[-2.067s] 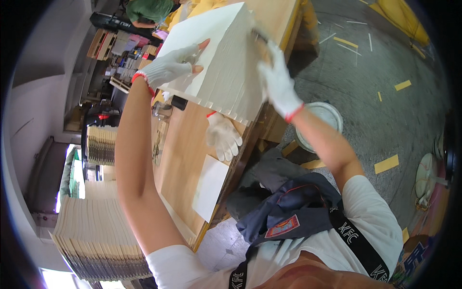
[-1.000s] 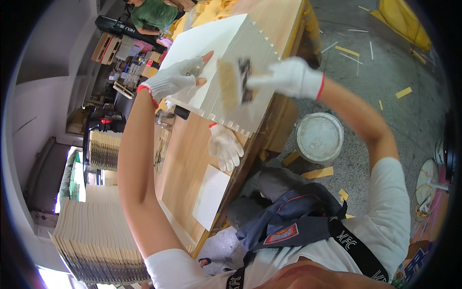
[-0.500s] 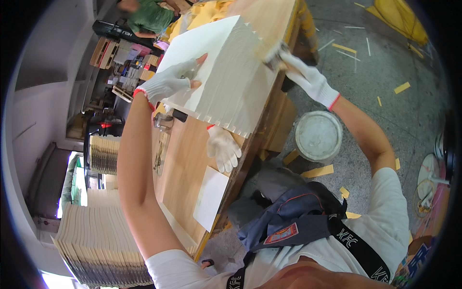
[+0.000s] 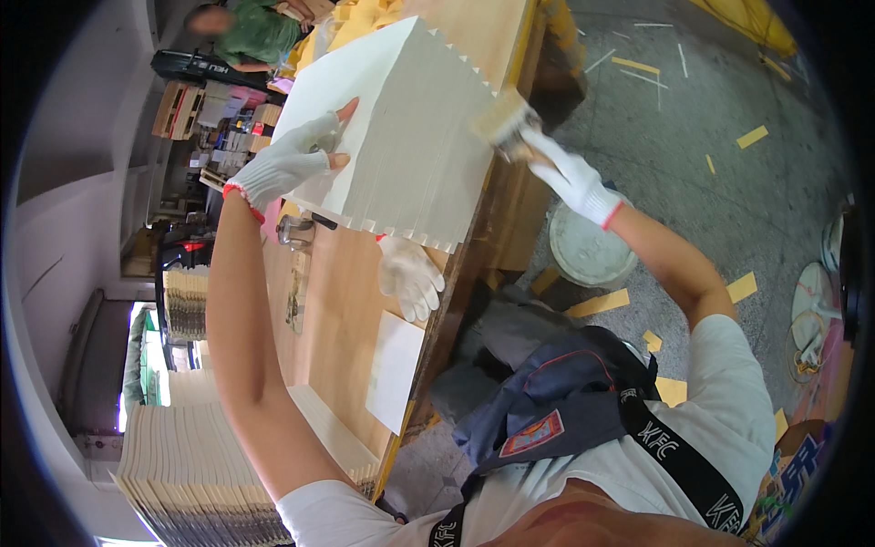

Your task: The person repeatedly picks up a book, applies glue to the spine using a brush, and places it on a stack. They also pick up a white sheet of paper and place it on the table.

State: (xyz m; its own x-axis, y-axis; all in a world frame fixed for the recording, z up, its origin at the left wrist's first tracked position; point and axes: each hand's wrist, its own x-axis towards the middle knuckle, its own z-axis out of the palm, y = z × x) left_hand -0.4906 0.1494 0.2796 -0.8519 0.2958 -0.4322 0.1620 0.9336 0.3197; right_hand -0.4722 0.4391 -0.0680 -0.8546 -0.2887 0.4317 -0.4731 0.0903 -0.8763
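A tall block of stacked white paper [image 4: 424, 137] stands on the wooden table [image 4: 333, 310], its long side facing me and small tabs jutting from its edges. My left hand [image 4: 293, 162], in a white glove with bare thumb and fingertip showing, lies spread on the block's top, gripping nothing. In my gloved right hand [image 4: 572, 180] is a wide flat brush [image 4: 503, 123], its pale bristles at the right end of the block's side; whether they touch is blurred. A loose white glove [image 4: 410, 279] lies in front of the block, close to a white sheet [image 4: 395, 369].
A round pale-topped bucket [image 4: 591, 248] stands on the floor beside the table. Yellow paper scraps [image 4: 599, 303] litter the floor. Tall paper stacks [image 4: 187, 465] rise at the lower left. A glass jar [image 4: 294, 232] sits behind the block. Someone in green [image 4: 260, 35] is at the far left.
My right hand and the brush have shifted slightly down along the block's side. My left hand keeps its place on the top. The whole view has shifted a little.
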